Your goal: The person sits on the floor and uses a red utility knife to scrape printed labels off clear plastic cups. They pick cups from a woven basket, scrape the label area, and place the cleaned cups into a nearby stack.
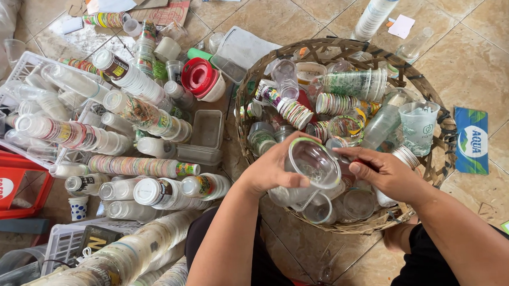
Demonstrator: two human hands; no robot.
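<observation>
Plastic in our grip: our left hand curls its fingers round a clear cup, mouth toward us, over the near rim of the basket.
Right fingers: our right hand closes on something small and dark at the cup's rim; we cannot tell what it is, nor whether it touches the plastic.
Slip risk: we judge the thin cup could buckle or squirt out if the left fingers squeeze harder, since the wall looks soft and slick.
Fall risk: a dropped cup would land among the loose cups just below it in the basket and be hard to tell from them.
Snag risk: the right wrist hangs close over the woven rim, so a quick pull could catch the wicker or tip the green-printed cup at the basket's right edge.
Pile risk: the stacked cup sleeves left of the basket lie loose, and our left elbow could roll them.
Surface: tan floor tiles under and right of the basket, with paper scraps beyond it.
Room: white crates and a red crate far left of the basket; a blue label just right of it.
</observation>
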